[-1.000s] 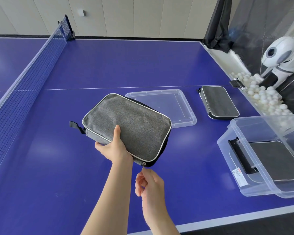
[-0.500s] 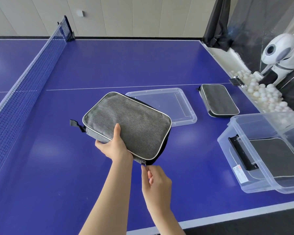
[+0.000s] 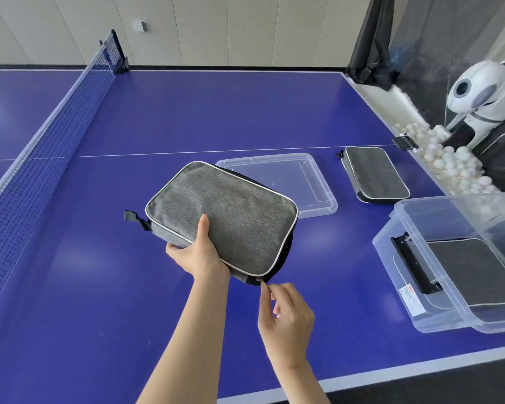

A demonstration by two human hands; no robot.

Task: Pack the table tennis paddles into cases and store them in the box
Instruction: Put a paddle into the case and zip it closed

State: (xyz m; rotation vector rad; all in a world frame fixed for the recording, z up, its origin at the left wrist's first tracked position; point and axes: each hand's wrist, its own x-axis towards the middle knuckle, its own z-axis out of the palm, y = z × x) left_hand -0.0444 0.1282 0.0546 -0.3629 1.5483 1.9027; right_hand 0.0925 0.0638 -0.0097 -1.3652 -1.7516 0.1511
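While left hand (image 3: 197, 253) grips grey case (image 3: 225, 214), paddle unseen, zip pull (image 3: 260, 280) tiny.

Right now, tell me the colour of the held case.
Grey case with white piping, head view.

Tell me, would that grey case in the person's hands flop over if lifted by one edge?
Probably not much: the grey case keeps a flat shape while the left hand grips one edge. Its woven fabric likely isn't slippery. It seems light, held up one-handed.
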